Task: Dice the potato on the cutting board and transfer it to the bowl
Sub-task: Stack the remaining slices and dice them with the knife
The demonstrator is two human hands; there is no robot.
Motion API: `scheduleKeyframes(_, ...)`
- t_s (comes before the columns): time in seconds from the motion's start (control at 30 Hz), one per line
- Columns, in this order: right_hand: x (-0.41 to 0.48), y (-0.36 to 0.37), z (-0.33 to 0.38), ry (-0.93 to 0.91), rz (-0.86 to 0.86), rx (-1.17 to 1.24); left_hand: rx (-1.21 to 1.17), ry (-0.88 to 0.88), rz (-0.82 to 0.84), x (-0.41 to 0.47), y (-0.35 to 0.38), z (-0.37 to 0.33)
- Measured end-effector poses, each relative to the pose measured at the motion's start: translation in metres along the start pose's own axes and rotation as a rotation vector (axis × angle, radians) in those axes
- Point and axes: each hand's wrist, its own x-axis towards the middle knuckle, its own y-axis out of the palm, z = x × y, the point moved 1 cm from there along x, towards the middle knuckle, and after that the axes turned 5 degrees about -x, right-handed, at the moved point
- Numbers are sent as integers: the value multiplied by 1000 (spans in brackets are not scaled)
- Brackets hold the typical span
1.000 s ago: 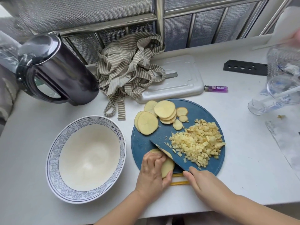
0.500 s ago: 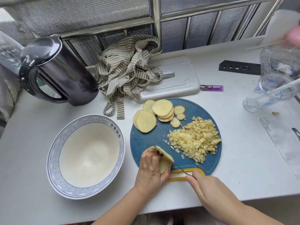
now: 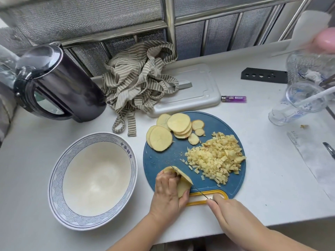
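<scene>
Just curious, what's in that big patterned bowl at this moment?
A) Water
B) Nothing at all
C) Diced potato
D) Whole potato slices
B: the bowl shows only its bare white inside, while the diced potato and the potato slices all lie on the blue cutting board.

Illumination is soft, even daylight; shadows are faint. Glare appears on the kettle lid at upper left. Wide-angle distortion bends the frame edges. A pink object at upper right is blurred. The centre is sharp.
</scene>
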Motion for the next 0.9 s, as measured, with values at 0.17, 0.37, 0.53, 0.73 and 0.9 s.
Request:
scheduleKeyframes(0.17,1,-3,2,-17,50,-9,11,15,12,-1,2,2)
scheduleKeyframes(0.37,10,-2,2,-44,68,11,-4,18,12,-3,5,5)
scheduleKeyframes(0.53,27,0,6,-70,50,50,-2,26,23,-2,4,5)
scheduleKeyframes(0.73,37,12,4,-43,44,50,20,38,19,-1,3,4)
scheduleKeyframes(0.9,35,7,8,-30,44,70,28,66,4,0,3,4)
